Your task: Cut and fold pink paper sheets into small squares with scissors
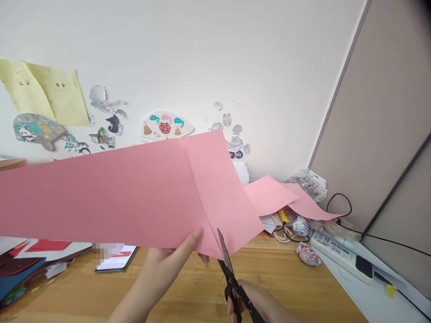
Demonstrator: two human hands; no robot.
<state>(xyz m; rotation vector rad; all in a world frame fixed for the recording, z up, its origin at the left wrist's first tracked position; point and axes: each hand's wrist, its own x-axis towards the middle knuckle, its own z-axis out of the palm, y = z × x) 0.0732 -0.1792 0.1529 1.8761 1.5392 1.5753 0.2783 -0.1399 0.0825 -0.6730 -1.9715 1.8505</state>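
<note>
A long sheet of pink paper (128, 193) stretches across the view from the left edge, with a crease near its right end. My left hand (175, 260) grips its lower edge, thumb in front and fingers mostly hidden behind. In my right hand (252, 300) is a pair of black scissors (230, 282), blades parted around the paper's lower edge, close to the bottom of the crease. One blade lies in front of the sheet; the other is mostly hidden.
More pink paper (269, 195) rests over clutter at the back right. A phone (116, 259) lies on the wooden table (188, 296), left of my left hand. At the right are a power strip (340, 255) with cables and a crumpled paper ball (308, 254). Paper cutouts hang on the wall.
</note>
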